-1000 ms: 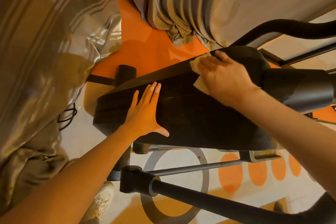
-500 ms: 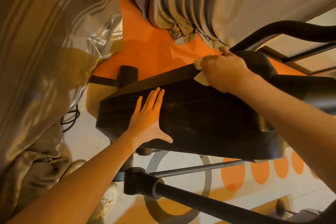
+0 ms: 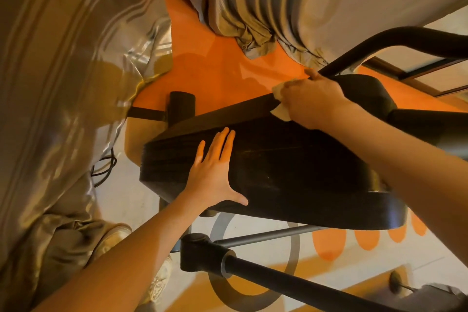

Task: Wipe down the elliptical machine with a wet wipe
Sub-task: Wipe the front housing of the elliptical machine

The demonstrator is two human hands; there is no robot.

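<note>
The elliptical machine's dark flywheel housing (image 3: 291, 172) fills the middle of the view, seen from above. My left hand (image 3: 212, 175) lies flat on its near side, fingers straight and thumb spread along the lower edge. My right hand (image 3: 312, 99) presses a pale wet wipe (image 3: 279, 109) against the housing's far top edge, close to where the black handlebar tube (image 3: 367, 48) rises. Most of the wipe is hidden under my palm, and only its crumpled corners show.
Shiny grey curtains hang at the left (image 3: 63, 109) and at the top (image 3: 291, 7), reaching the orange floor (image 3: 222, 71). A black crank arm and rod (image 3: 228, 258) cross below the housing. A black cable (image 3: 103, 167) lies by the left curtain. A shoe (image 3: 159, 284) shows near my left forearm.
My right hand has slid the wipe from the near side of the housing up to its far top edge, toward the handlebar tube. My left hand has stayed flat on the housing.
</note>
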